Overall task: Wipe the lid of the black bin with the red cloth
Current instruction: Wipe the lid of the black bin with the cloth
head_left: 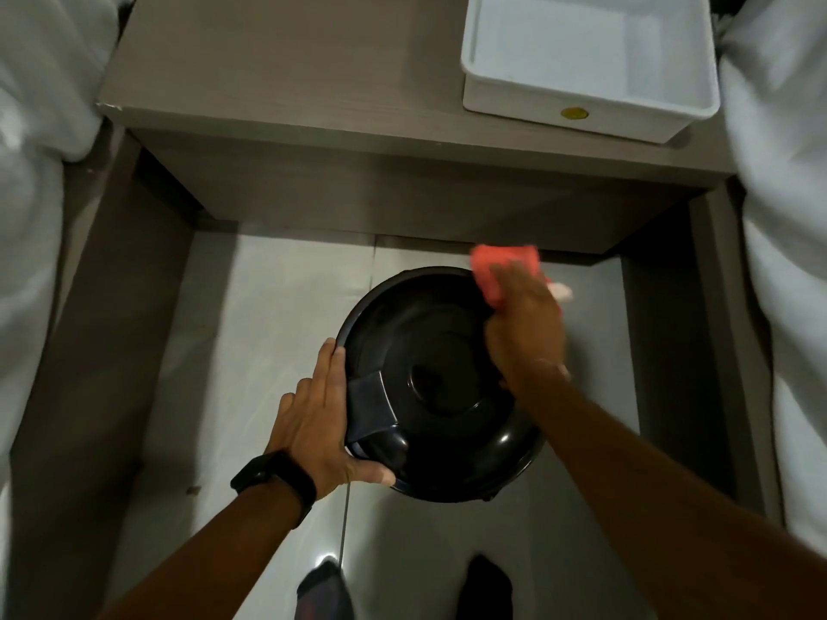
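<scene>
The black bin stands on the tiled floor below the tabletop. The left hand lies with straight fingers against the left rim of the lid, likely bracing it while the right hand bears the red cloth onto the far right edge. Blur hides whether those fingers curl round the cloth or press it flat, and the lid covers nearly all of the bin's body.

cloth on lid, tray behind

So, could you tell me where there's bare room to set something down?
The tabletop left of the tray is bare, as is the floor left of the bin. The left hand, right hand and cloth crowd its lid.
</scene>
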